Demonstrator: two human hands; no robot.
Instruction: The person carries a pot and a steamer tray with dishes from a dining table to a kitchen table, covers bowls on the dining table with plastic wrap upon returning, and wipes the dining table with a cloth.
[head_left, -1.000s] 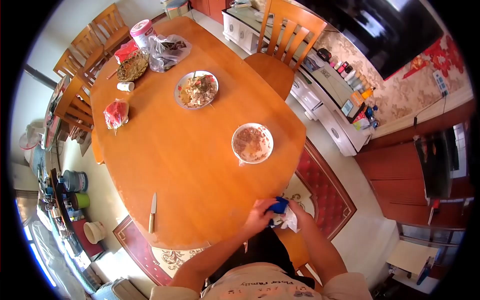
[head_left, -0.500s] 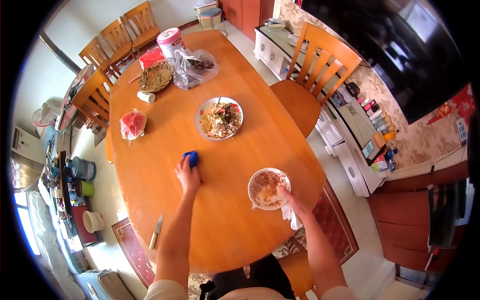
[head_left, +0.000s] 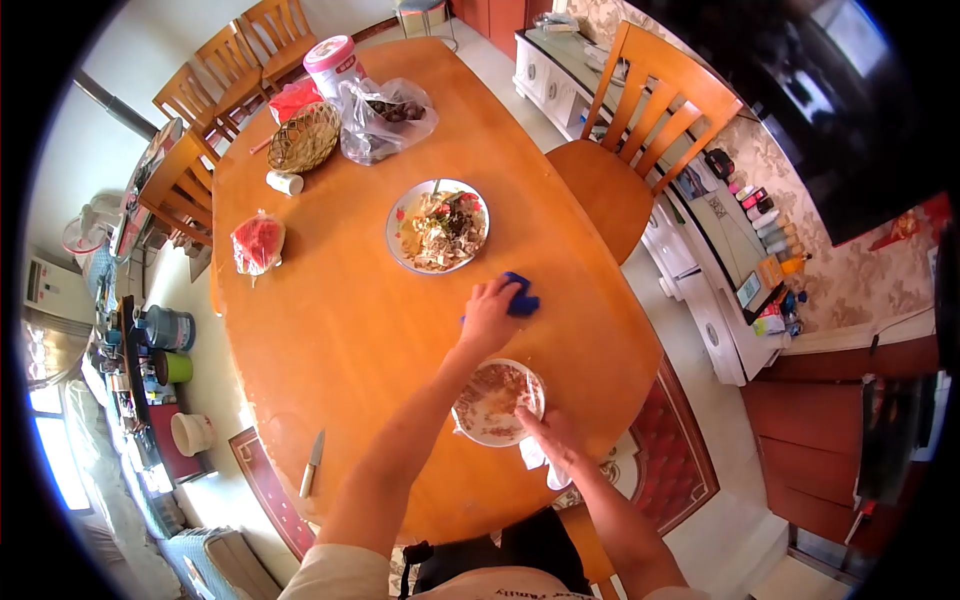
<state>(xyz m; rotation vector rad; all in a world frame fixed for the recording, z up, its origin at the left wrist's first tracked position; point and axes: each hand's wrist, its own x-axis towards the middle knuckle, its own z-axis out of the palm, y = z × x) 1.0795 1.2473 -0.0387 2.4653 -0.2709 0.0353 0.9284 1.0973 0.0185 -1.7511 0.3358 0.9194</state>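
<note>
My left hand (head_left: pixel 488 318) presses a crumpled blue cloth (head_left: pixel 520 296) against the wooden table, fingers curled over it. Below that wrist, my right hand (head_left: pixel 552 438) grips the rim of a white bowl (head_left: pixel 497 432), thumb inside. Reddish-brown crumbs coat the bowl's inner side. A white, soft piece of tissue or plastic (head_left: pixel 545 468) hangs beneath the right hand. Just beyond my left hand stands a large plate of mixed food (head_left: pixel 438 228) with a utensil handle at its far edge.
A knife (head_left: pixel 313 464) lies near the left table edge (head_left: pixel 262 420). A wrapped red item (head_left: pixel 258 245), a white cup (head_left: pixel 285 183), a wicker basket (head_left: pixel 303 140), a plastic bag (head_left: pixel 375 135) and a pink-lidded tub (head_left: pixel 333 62) are farther back. A chair (head_left: pixel 610 190) stands at the right.
My left hand has swept the blue cloth rightward across the table, to the near right of the food plate. My right hand has brought the bowl left and closer to me.
</note>
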